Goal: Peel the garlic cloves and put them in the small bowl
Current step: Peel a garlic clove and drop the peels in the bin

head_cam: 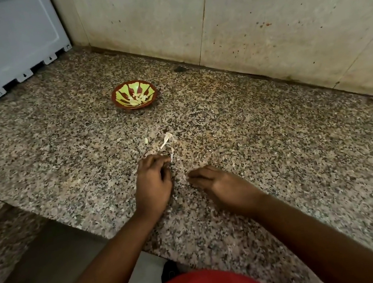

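Observation:
A small brown bowl [147, 87] with a green pattern stands on the speckled granite counter [276, 143], with several peeled garlic cloves [136, 99] lying in it. Nearer to me, pale garlic skins [166, 141] and one small pale piece [146, 140] lie loose on the counter. My left hand [153, 183] rests knuckles-up just below the skins, its fingertips pinched around a strip of skin [171, 156]. My right hand [219, 184] lies palm-down beside it, fingers curled inward; whether anything is under it is hidden.
A white appliance [6, 44] stands at the back left. A stained stone wall [260, 24] runs along the back. The counter's front edge [127, 241] drops to a lower ledge and floor at the left.

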